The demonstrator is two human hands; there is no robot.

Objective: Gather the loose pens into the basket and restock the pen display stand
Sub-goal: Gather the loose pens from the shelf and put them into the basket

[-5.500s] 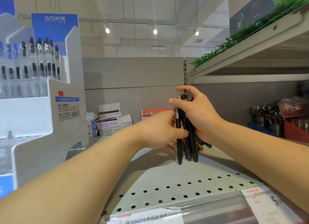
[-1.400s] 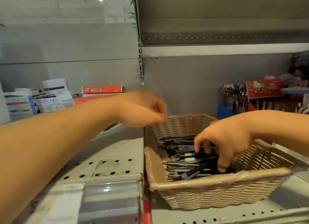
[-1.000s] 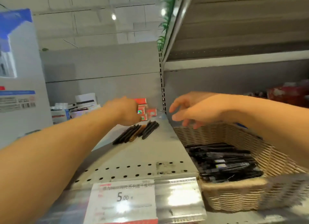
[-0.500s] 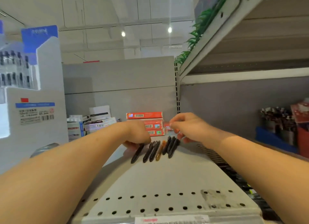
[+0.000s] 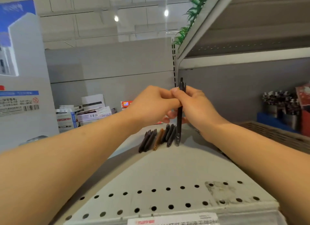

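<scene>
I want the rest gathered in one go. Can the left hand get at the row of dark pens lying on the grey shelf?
Probably yes: the left hand hovers just above the row of dark pens, nothing between them, though its fingers also touch the upright black pen gripped by the right hand.

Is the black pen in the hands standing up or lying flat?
Standing up. The black pen points straight up and down, its tip at the shelf, held by the right hand; the other pens lie flat.
</scene>
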